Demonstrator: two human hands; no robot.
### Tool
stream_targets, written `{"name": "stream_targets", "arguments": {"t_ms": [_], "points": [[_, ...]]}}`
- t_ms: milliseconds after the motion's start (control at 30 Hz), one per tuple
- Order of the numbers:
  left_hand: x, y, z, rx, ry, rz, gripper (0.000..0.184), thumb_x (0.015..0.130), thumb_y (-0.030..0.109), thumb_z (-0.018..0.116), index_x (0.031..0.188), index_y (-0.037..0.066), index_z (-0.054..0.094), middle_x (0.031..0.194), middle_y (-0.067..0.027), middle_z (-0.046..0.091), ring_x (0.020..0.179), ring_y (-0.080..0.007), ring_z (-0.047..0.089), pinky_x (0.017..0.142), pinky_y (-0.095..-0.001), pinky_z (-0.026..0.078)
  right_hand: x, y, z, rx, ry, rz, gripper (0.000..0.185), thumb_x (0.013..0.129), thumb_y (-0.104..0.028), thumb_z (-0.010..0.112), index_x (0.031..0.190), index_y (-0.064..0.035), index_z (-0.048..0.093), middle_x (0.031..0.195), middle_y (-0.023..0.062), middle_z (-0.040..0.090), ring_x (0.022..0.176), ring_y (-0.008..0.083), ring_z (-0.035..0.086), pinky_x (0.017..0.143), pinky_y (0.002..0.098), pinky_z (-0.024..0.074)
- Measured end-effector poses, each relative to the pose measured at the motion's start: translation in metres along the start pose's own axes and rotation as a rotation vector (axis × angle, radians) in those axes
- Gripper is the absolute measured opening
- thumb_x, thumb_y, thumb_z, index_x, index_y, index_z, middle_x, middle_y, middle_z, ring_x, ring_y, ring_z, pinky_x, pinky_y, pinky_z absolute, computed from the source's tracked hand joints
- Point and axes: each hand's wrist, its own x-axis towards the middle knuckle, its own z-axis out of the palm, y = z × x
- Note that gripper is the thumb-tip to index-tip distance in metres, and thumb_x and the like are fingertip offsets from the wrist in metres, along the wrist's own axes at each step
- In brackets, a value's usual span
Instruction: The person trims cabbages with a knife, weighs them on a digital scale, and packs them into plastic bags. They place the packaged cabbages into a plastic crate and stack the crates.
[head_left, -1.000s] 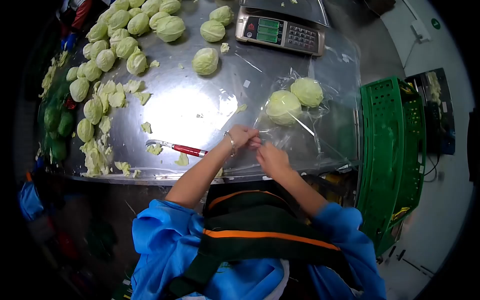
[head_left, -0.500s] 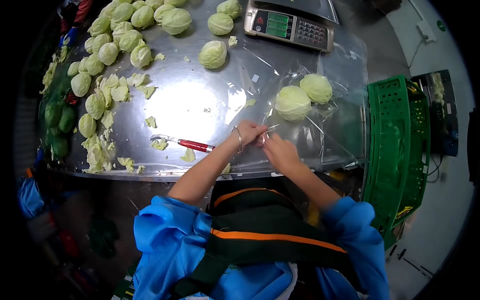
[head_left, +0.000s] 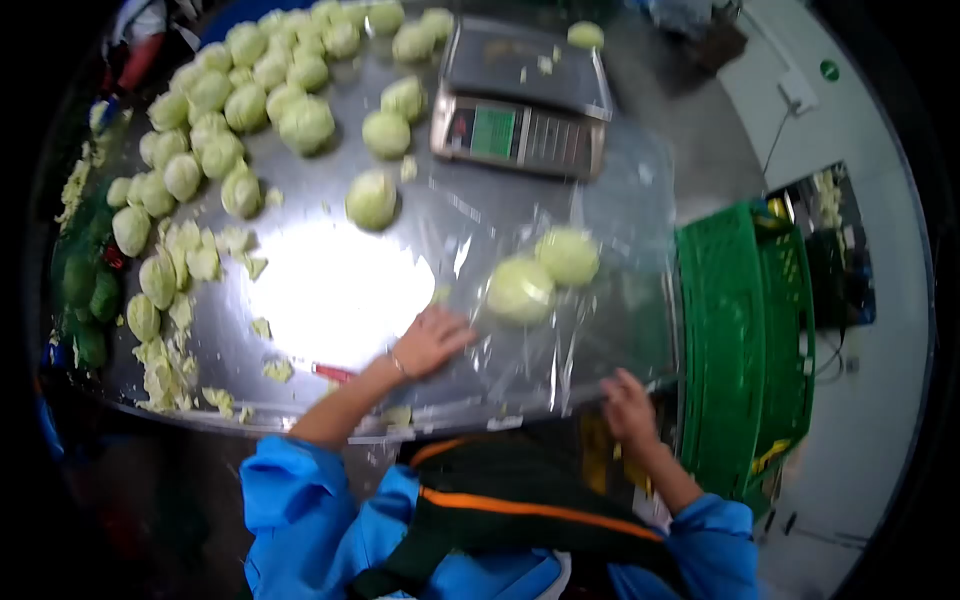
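Note:
Two pale green cabbages (head_left: 520, 290) lie side by side inside a clear plastic bag (head_left: 560, 365) on the metal table. My left hand (head_left: 435, 340) rests at the left of the bag, fingers stretched out and holding nothing. Over the table's front edge, to the lower right of the bag, my right hand (head_left: 628, 408) hangs with its fingers loosely apart, slightly blurred, and nothing shows in it. Beside my left forearm is a red knife handle (head_left: 332, 373), partly covered by the arm; glare washes out its blade.
Many cabbages (head_left: 305, 125) crowd the table's left and back, with loose leaves (head_left: 165, 370) along the left. A digital scale (head_left: 515, 130) stands at the back. Green crates (head_left: 715, 350) stand against the right side. Another person's sleeve (head_left: 140, 60) shows at far left.
My hands, together at the bag's near end before, have come apart: the left moved left onto the table, the right moved right and down. The view has tilted up, showing more of the scale.

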Motion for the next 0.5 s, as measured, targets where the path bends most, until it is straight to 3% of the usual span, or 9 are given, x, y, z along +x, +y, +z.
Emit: {"name": "stream_targets", "arguments": {"t_ms": [33, 100, 167, 200, 300, 400, 467, 500], "points": [[0.001, 0.003, 0.005, -0.046, 0.004, 0.052, 0.040, 0.073, 0.012, 0.061, 0.112, 0.019, 0.054, 0.114, -0.0070, 0.051, 0.104, -0.0276, 0.049, 0.090, -0.0420, 0.038, 0.034, -0.007, 0.010, -0.018, 0.151, -0.181, 0.050, 0.070, -0.002, 0.061, 0.118, -0.0168, 0.058, 0.120, 0.0111, 0.050, 0.109, 0.0319, 0.050, 0.089, 0.0400, 0.0422], [0.004, 0.013, 0.008, 0.077, 0.020, 0.061, 0.035, 0.072, 0.016, 0.064, 0.106, 0.022, 0.059, 0.112, -0.0052, 0.053, 0.103, -0.0264, 0.048, 0.089, -0.0405, 0.038, 0.080, -0.010, 0.016, -0.019, 0.137, -0.437, 0.043, 0.067, -0.006, 0.064, 0.107, -0.0199, 0.065, 0.115, 0.0068, 0.052, 0.102, 0.0270, 0.051, 0.087, 0.0392, 0.0400], [0.014, 0.028, 0.006, -0.119, 0.057, -0.148, 0.027, 0.071, 0.016, 0.066, 0.097, 0.022, 0.064, 0.111, -0.0032, 0.055, 0.102, -0.0261, 0.048, 0.088, -0.0393, 0.038, 0.095, -0.002, 0.027, 0.015, 0.243, -0.589, 0.040, 0.065, -0.009, 0.066, 0.103, -0.0223, 0.066, 0.110, 0.0044, 0.052, 0.097, 0.0236, 0.050, 0.087, 0.0386, 0.0381], [0.025, 0.037, -0.002, -0.201, 0.118, -0.237, 0.019, 0.078, 0.012, 0.060, 0.097, 0.016, 0.065, 0.106, -0.0038, 0.057, 0.103, -0.0256, 0.048, 0.088, -0.0384, 0.038, 0.100, -0.001, 0.022, 0.107, 0.282, -0.589, 0.032, 0.068, -0.008, 0.065, 0.098, -0.0195, 0.067, 0.106, 0.0044, 0.054, 0.094, 0.0230, 0.050, 0.085, 0.0380, 0.0396], [0.063, 0.055, -0.033, -0.393, 0.241, -0.543, 0.015, 0.083, 0.012, 0.058, 0.097, 0.010, 0.064, 0.101, -0.0049, 0.059, 0.101, -0.0253, 0.049, 0.088, -0.0374, 0.038, 0.108, 0.005, -0.004, 0.257, 0.477, -0.313, 0.021, 0.076, -0.006, 0.062, 0.094, -0.0151, 0.067, 0.103, 0.0056, 0.056, 0.095, 0.0227, 0.051, 0.083, 0.0407, 0.0408], [0.130, 0.065, -0.067, -0.652, 0.547, -0.622, 0.012, 0.087, 0.007, 0.054, 0.094, 0.005, 0.063, 0.095, -0.0074, 0.061, 0.091, -0.0216, 0.055, 0.084, -0.0319, 0.040, 0.137, 0.030, -0.016, 0.778, 0.589, 0.014, 0.010, 0.081, -0.012, 0.065, 0.091, -0.0105, 0.066, 0.105, 0.0076, 0.057, 0.101, 0.0268, 0.051, 0.083, 0.0448, 0.0416], [0.178, 0.069, -0.102, -0.750, 0.634, -0.684, 0.013, 0.090, 0.006, 0.051, 0.093, 0.003, 0.063, 0.091, -0.0082, 0.062, 0.084, -0.0197, 0.057, 0.081, -0.0273, 0.041, 0.160, 0.037, -0.037, 1.210, 0.569, 0.237, 0.018, 0.086, -0.015, 0.060, 0.104, -0.0127, 0.060, 0.110, 0.0073, 0.056, 0.105, 0.0304, 0.051, 0.090, 0.0441, 0.0416], [0.195, 0.068, -0.111, -0.672, 0.642, -0.559, 0.012, 0.089, 0.006, 0.052, 0.097, 0.004, 0.062, 0.092, -0.0081, 0.062, 0.089, -0.0206, 0.057, 0.083, -0.0294, 0.041, 0.169, 0.037, -0.050, 1.428, 0.532, 0.348, 0.022, 0.089, -0.017, 0.058, 0.111, -0.0138, 0.057, 0.112, 0.0072, 0.056, 0.107, 0.0322, 0.051, 0.094, 0.0437, 0.0416]]}}
